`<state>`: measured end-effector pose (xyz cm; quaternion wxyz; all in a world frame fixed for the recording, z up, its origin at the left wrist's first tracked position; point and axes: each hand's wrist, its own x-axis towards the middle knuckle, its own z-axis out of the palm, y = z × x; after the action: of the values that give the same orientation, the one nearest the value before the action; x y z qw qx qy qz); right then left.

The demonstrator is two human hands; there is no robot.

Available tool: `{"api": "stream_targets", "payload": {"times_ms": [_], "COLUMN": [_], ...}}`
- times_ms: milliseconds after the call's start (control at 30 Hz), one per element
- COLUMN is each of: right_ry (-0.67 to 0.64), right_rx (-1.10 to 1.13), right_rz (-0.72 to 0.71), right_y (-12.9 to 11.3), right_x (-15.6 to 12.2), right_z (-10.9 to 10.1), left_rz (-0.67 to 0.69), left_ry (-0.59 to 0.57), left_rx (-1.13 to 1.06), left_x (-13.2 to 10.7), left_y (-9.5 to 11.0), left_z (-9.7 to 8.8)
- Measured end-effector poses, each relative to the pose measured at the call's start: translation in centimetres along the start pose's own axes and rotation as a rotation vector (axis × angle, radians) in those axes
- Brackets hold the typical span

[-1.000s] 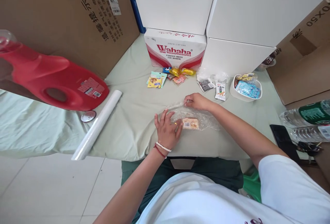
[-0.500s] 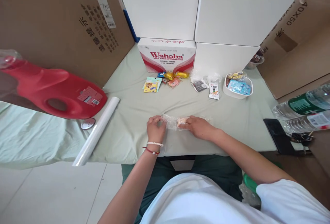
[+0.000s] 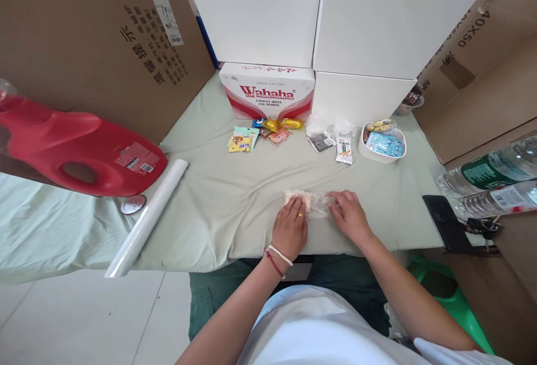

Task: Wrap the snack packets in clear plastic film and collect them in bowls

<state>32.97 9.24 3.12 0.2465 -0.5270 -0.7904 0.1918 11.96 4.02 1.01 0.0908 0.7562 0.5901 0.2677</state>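
A small pale packet lies on the cloth near the table's front, with crinkled clear plastic film around it and out to its right. My left hand rests flat over the packet's left part, fingers stretched out and hiding much of it. At the film's right end, my right hand is closed, thumb and fingertips pinching the edge. A long roll of clear film lies slanted to the left, its lower end over the table edge.
Snack packets lie before the Wahaha carton. A white bowl holds more packets. A red jug stands at left; a black phone and water bottles are at right. Cardboard walls the left side.
My left hand has moved right from the film's left end onto the packet. My right hand has slid off the packet to the film's right end. The view has shifted slightly.
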Motion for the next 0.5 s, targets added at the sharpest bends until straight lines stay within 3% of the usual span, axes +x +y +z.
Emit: {"api": "stream_targets", "payload": {"times_ms": [67,200,333,500], "right_ry": [0.077,-0.031,-0.155,-0.356], "right_rx": [-0.136,-0.065,0.094,-0.187], "right_rz": [0.11,0.123,0.105,-0.002], "right_y": [0.9,0.4,-3.5,-9.7], "right_x": [-0.1,1.1,4.5,8.0], "right_z": [0.1,-0.8,-1.2,2.6], "left_rz": [0.027,0.045,0.033,0.027], "left_ry": [0.005,-0.012,-0.038,-0.026], "left_rx": [0.047,0.09,0.108,0.071], "left_x": [-0.5,-0.6,-0.5,-1.1], "left_y": [-0.3,-0.4,-0.1,-0.6], "left_z": [0.3,0.1,-0.2,-0.6]}}
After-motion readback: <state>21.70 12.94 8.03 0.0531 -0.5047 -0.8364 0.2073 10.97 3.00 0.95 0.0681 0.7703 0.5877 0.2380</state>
